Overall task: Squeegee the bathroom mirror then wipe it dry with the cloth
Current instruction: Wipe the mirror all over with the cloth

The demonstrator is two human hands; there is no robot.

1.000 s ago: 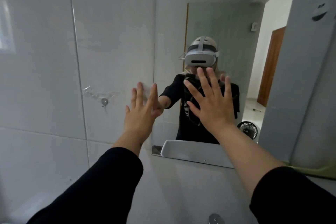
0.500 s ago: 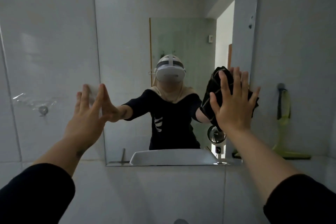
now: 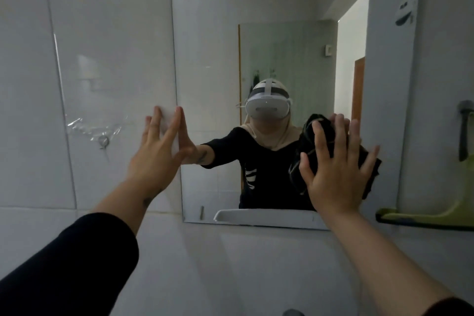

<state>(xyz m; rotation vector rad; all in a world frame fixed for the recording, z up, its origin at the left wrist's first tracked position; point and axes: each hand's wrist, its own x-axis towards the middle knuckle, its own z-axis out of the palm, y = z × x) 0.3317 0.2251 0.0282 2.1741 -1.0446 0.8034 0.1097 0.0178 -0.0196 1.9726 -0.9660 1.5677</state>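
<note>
The wall mirror (image 3: 282, 33) fills the middle of the view. My right hand (image 3: 333, 174) presses a black cloth (image 3: 371, 167) flat against the lower right of the glass, fingers spread over it. My left hand (image 3: 156, 156) lies flat and empty on the tile at the mirror's left edge, with the thumb reaching onto the glass. A yellow-green squeegee (image 3: 436, 215) rests on the ledge to the right of the mirror, its dark-tipped handle leaning up the wall, with neither hand on it.
White tiled wall surrounds the mirror. A small metal hook (image 3: 103, 141) with clear tape sits on the left tile. The mirror reflects a white basin (image 3: 264, 217) and an open doorway. A tap top (image 3: 292, 312) shows at the bottom edge.
My right hand with the cloth slid from mid-mirror to near the right edge, then a little left and lower. The view shifted and came closer. My left hand stayed at the mirror's left edge.
</note>
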